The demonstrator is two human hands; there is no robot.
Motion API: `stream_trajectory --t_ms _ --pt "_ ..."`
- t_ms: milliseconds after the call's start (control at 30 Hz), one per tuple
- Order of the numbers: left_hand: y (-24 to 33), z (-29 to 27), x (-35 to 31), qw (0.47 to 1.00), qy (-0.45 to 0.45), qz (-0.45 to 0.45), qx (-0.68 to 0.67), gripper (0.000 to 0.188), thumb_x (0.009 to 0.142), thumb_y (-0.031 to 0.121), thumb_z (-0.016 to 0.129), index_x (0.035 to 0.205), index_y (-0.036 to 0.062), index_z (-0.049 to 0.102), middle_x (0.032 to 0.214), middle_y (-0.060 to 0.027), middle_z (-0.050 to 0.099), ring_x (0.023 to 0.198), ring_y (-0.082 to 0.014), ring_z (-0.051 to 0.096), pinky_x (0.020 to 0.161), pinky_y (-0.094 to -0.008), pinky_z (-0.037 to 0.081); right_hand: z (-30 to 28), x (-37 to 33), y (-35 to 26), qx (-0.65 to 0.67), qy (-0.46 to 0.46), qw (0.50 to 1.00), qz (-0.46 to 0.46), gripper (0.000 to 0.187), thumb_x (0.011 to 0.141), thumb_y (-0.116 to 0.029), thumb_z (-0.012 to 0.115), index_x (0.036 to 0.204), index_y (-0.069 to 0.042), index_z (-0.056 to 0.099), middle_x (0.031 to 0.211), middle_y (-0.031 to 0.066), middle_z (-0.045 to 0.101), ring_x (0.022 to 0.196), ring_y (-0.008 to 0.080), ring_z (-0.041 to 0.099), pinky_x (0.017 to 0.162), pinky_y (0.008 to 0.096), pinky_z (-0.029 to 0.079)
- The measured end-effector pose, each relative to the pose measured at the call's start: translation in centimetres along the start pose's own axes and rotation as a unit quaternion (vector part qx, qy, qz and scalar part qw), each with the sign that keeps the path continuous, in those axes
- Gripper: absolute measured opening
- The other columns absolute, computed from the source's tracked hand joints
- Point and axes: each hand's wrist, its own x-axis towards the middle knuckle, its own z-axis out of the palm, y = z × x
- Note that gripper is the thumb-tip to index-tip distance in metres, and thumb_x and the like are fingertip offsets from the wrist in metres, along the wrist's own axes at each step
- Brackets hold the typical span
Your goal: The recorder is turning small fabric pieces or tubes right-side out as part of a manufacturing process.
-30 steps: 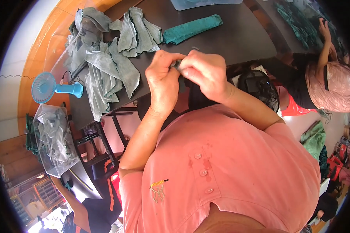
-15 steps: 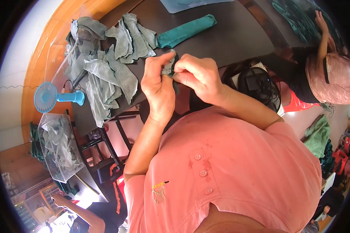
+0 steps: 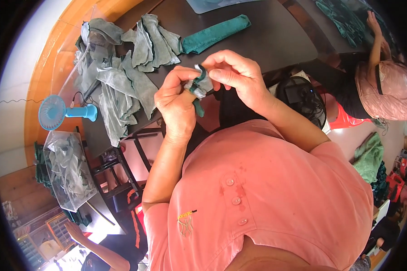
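Note:
A small crumpled piece of green fabric, grey-white on one side and dark green along its edge, is held in front of my chest. My left hand is closed round its lower left part, and a green end dangles below the fingers. At its upper right, the thumb and forefinger of my right hand pinch the edge. Just beyond my hands, a rolled teal velvet-like cloth lies on the dark table. Several grey-green fabric pieces are spread left of it.
A blue handheld fan stands by the table's left edge. Below it, a clear bin holds more cloth pieces. A black round fan is near my right elbow. Co-workers sit at the right and lower left.
The fabric has been turned so that more of its pale side and dark green edge shows. My right hand has shifted up and right, my left slightly left.

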Motion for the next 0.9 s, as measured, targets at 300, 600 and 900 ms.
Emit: stream_trajectory --t_ms 300,600,900 --pt "1.4 1.3 -0.9 0.996 0.045 -0.078 -0.010 0.025 0.080 -0.015 0.056 0.098 -0.0016 0.068 0.090 0.0011 0.061 0.079 -0.0063 0.054 0.070 -0.0191 0.044 -0.1 0.2 0.5 -0.210 0.020 0.950 -0.229 0.007 0.085 0.001 0.063 0.088 -0.002 0.057 0.074 0.0079 0.057 0.061 0.0176 0.059 0.055 0.0292 0.044" --pt "2.4 0.6 -0.2 0.990 0.047 0.074 0.110 0.027 0.076 -0.016 0.055 0.094 -0.0017 0.068 0.085 0.0014 0.058 0.080 -0.0071 0.052 0.072 -0.0195 0.041 1.0 1.4 0.4 -0.230 0.041 0.925 -0.299 0.020 0.075 0.002 0.071 0.090 -0.003 0.058 0.075 0.0073 0.058 0.056 0.0217 0.057 0.051 0.0305 0.045" --pt "1.7 1.0 0.3 0.978 0.207 0.029 0.014 0.022 0.077 -0.014 0.053 0.089 -0.0007 0.066 0.083 0.0021 0.058 0.078 -0.0063 0.051 0.073 -0.0200 0.041 4.6 0.4 -0.2 -0.197 0.014 0.965 -0.173 0.056 0.070 -0.003 0.072 0.122 -0.008 0.052 0.080 0.0085 0.061 0.060 0.0247 0.062 0.055 0.0337 0.049"
